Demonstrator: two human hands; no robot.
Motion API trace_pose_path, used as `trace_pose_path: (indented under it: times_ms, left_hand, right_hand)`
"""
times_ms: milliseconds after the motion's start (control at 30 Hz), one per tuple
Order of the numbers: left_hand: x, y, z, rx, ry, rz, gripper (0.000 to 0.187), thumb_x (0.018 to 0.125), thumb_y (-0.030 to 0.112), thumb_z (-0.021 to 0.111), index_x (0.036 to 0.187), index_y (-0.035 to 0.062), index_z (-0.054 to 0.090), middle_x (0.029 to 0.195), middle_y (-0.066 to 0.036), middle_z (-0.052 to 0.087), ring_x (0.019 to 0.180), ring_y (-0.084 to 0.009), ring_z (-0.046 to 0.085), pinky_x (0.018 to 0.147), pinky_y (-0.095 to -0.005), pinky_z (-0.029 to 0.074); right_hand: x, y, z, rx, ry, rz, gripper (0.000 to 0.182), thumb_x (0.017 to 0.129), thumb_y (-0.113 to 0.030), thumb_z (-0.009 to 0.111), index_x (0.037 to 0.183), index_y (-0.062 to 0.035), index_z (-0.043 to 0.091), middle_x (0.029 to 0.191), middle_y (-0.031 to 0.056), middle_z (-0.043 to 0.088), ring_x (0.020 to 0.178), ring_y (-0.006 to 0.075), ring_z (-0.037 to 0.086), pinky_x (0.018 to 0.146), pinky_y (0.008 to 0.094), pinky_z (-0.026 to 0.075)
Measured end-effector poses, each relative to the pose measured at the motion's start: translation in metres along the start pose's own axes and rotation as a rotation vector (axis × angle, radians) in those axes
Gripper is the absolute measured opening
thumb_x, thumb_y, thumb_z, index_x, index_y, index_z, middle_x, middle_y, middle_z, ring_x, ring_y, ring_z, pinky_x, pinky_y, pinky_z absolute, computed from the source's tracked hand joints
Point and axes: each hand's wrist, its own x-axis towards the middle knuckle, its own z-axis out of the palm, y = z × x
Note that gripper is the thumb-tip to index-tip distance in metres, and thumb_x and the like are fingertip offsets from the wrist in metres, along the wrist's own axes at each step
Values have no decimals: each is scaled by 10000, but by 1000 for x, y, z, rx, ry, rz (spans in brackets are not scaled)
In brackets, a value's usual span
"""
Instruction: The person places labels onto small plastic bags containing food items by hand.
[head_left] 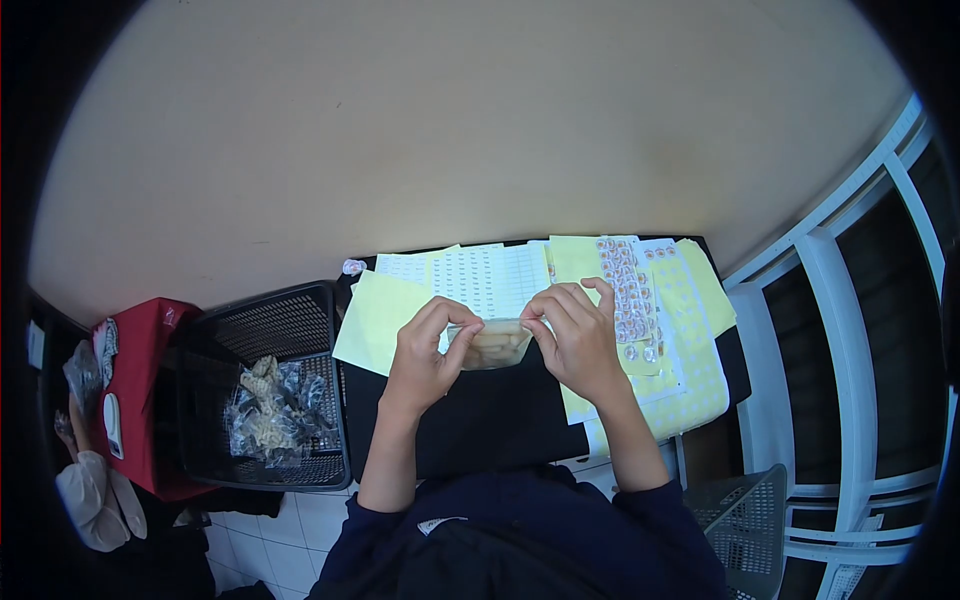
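Between my two hands is a small clear plastic bag (pixel 492 350) with pale, finger-shaped pieces inside. My left hand (pixel 432 347) pinches its top left corner between thumb and fingers. At the top right corner, my right hand (pixel 573 338) pinches the edge the same way. The bag hangs over the black table (pixel 460 420), its top edge drawn straight across. Behind it lies a white sheet of small printed labels (pixel 480 275). A yellow sheet (pixel 378 318) is beside my left hand, and a sheet of round stickers (pixel 625 290) is just past my right.
Left of the table stands a black basket (pixel 262 330) holding several filled plastic bags (pixel 280 410). Further left, another person's hand is near a red-covered table (pixel 140 390) with a white device (pixel 112 425) on it. A grey basket (pixel 750 530) and white metal railing (pixel 840 340) are at right.
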Motion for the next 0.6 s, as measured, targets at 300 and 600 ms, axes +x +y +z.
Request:
trace_pose_path:
  times_ms: [300,600]
  left_hand:
    - [-2,-1,-10,31,12,-30,78,733,5,610,738,-16,535,721,-102,572,686,-207,579,626,-280,449]
    - [-22,-9,-9,-172,63,-150,53,751,-12,593,752,-25,541,727,-86,566,681,-144,556,638,-250,453]
  right_hand:
    - [-1,7,-5,-45,-10,-7,62,732,-83,586,725,-91,526,726,3,540,772,150,534,832,380,293]
    - [-11,5,-6,198,-31,87,74,751,-84,603,783,-43,551,800,55,583,809,181,557,810,340,343]
